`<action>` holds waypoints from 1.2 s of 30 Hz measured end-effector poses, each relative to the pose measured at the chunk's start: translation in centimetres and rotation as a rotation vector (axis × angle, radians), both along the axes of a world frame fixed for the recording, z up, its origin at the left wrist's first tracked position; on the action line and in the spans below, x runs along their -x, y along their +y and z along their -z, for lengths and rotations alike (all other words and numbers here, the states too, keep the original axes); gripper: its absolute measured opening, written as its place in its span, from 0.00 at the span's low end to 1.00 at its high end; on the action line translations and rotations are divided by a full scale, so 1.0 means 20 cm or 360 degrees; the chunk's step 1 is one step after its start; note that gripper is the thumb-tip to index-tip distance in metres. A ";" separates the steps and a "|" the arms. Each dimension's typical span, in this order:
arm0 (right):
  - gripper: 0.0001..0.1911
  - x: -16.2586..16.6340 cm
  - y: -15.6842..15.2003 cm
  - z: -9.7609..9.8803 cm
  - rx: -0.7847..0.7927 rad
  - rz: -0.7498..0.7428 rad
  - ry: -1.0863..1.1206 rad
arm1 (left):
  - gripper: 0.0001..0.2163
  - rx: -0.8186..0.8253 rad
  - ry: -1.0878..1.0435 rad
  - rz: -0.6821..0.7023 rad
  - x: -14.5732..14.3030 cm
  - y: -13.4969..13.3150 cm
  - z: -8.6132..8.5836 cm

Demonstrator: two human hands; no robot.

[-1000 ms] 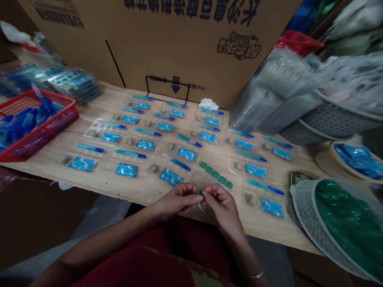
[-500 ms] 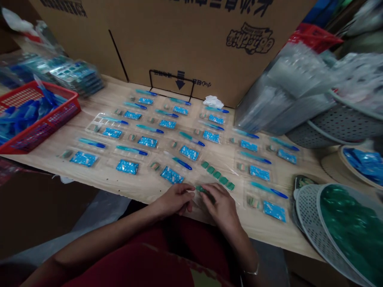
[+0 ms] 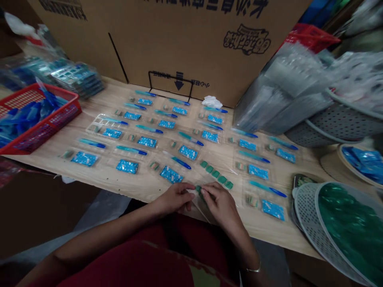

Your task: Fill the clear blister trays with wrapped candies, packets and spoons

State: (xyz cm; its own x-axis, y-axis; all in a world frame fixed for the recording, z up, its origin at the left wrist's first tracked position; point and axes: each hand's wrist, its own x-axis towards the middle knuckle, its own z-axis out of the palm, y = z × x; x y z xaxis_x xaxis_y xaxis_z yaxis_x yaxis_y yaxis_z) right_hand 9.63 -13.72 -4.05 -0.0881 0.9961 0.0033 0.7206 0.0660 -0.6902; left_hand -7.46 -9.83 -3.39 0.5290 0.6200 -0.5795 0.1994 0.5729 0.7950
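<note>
Both my hands are close together at the near edge of the light wooden board [image 3: 140, 187]. My right hand [image 3: 221, 205] pinches a small green plastic piece [image 3: 199, 192], and my left hand [image 3: 175, 198] curls right beside it, fingertips at its end. A short row of matching green pieces [image 3: 215, 173] lies just beyond my fingers. Spread over the board in rows are blue foil packets [image 3: 127, 166], blue-and-teal sticks [image 3: 131, 150] and small clear plastic trays [image 3: 103, 122].
A red basket [image 3: 44, 133] of blue items stands at the left, with stacked trays [image 3: 79, 79] behind it. A cardboard box [image 3: 167, 48] walls the back. Clear plastic bags [image 3: 284, 91], perforated baskets [image 3: 302, 207] and a round tray of blue packets [image 3: 362, 165] crowd the right.
My hands lay flatter on the board half a second ago, with the green piece under my right fingers. They have come together and raised it in a pinch.
</note>
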 end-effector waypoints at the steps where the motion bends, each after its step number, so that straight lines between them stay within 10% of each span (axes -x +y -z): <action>1: 0.15 0.00 0.00 0.00 0.0019 -0.0003 0.0030 | 0.20 0.0008 -0.0034 -0.0006 0.00 0.00 0.00; 16: 0.12 0.02 -0.04 0.00 -0.0199 0.0032 0.0144 | 0.08 -0.0188 -0.0008 0.0007 -0.04 -0.01 0.01; 36: 0.06 0.20 0.06 -0.10 -0.0123 -0.0186 -0.0889 | 0.06 -0.0771 0.0223 0.0193 0.05 -0.01 0.00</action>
